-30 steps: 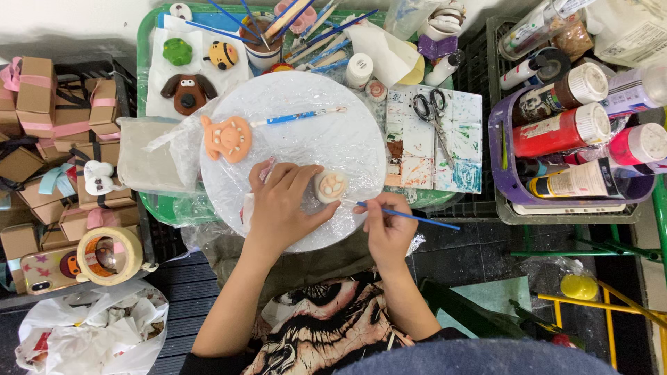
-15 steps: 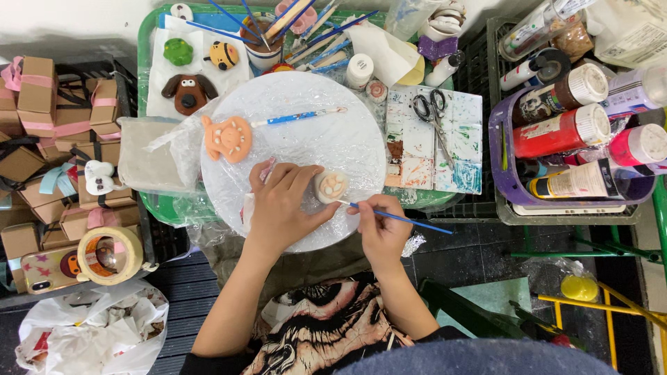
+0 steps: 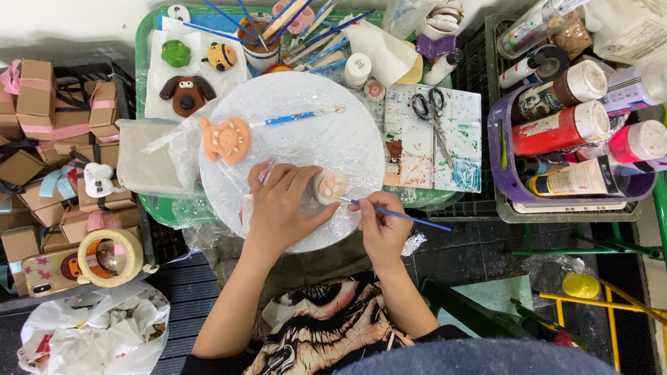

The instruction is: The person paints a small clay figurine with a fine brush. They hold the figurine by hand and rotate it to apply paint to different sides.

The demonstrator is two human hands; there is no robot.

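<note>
Left grip [image 3: 281,208] pinches the small, light, likely fragile clay figure [image 3: 328,187] by its edge; right grip [image 3: 379,223] clasps a thin blue paintbrush [image 3: 399,215], tip touching it.

Left hand [image 3: 281,208] hides fig [image 3: 328,187] underside; brush [image 3: 396,214] tip too small.

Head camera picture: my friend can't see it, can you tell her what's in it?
A person's left hand steadies a small cream clay figure on a round white board, while the right hand touches a thin blue brush to it. An orange clay figure lies nearby, among paint bottles.
</note>
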